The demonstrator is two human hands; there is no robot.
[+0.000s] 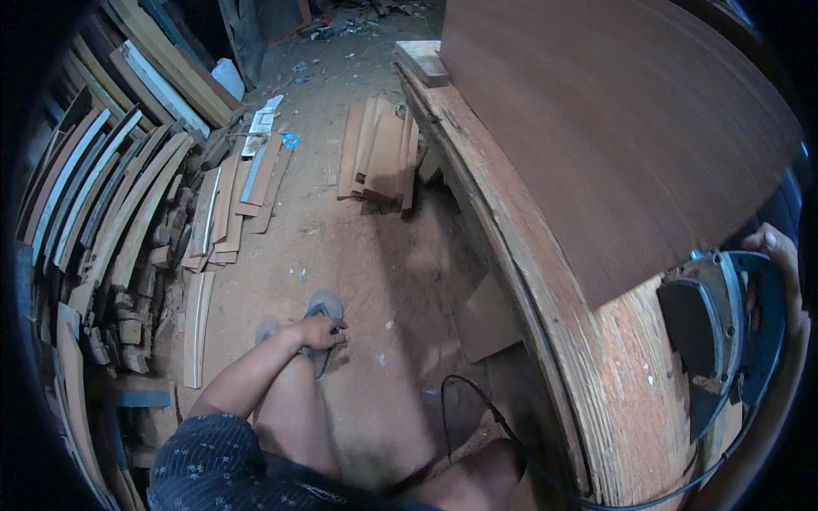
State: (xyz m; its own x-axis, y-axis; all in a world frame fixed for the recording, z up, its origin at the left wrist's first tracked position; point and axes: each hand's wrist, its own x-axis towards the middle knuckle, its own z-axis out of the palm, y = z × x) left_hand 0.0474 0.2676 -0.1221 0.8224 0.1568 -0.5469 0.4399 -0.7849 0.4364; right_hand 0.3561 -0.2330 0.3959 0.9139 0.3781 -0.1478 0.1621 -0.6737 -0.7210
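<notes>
My left hand (320, 332) hangs in front of my bent knee above the sandals, its fingers loosely bent and apart, with nothing in it. At the far right, my right hand (774, 247) is closed around a blue-green handheld power tool (740, 319) with a dark, rounded side cover. That tool rests on the rough wooden bench (630, 383), close to a wide brown wood panel (613, 136). A dark cord (520, 447) loops from the tool across my lap. Most of my right hand's fingers are hidden at the picture's rim.
Short boards (379, 157) stand stacked on the dusty floor beside the bench. Loose strips (230, 209) lie farther left. Curved wooden pieces (111, 200) and long planks (170, 64) lean along the left side. A small block (423, 64) sits at the bench's far end.
</notes>
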